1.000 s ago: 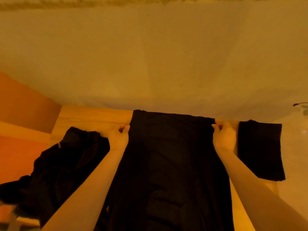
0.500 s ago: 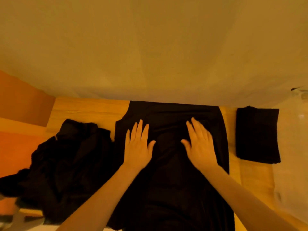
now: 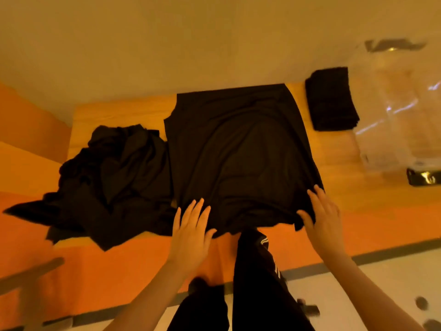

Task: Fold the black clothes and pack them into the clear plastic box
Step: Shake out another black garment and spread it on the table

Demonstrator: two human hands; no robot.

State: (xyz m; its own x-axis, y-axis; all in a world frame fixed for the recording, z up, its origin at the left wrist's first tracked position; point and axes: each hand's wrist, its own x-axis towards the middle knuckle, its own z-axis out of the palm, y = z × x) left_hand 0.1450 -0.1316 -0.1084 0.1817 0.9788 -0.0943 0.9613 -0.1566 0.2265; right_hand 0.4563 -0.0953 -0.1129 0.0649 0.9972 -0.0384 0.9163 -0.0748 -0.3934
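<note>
A black garment (image 3: 238,149) lies spread flat on the wooden table (image 3: 119,115), its near hem hanging over the table's front edge. My left hand (image 3: 191,230) rests with straight fingers on the hem's left part. My right hand (image 3: 322,216) lies with straight fingers on the hem's right corner. A heap of unfolded black clothes (image 3: 107,175) lies to the left of the garment. A folded black piece (image 3: 330,99) sits at the table's back right. The clear plastic box (image 3: 401,111) stands at the far right.
A pale wall runs behind the table. My black trousers (image 3: 257,283) with white stripes show below the table edge. An orange surface (image 3: 107,266) runs along the table's near side and to the left. A dark latch (image 3: 422,176) shows on the box's near side.
Both hands slid from the garment's far corners over its middle down to the near hem. The camera tilted down and left, so the box and my legs came into view.
</note>
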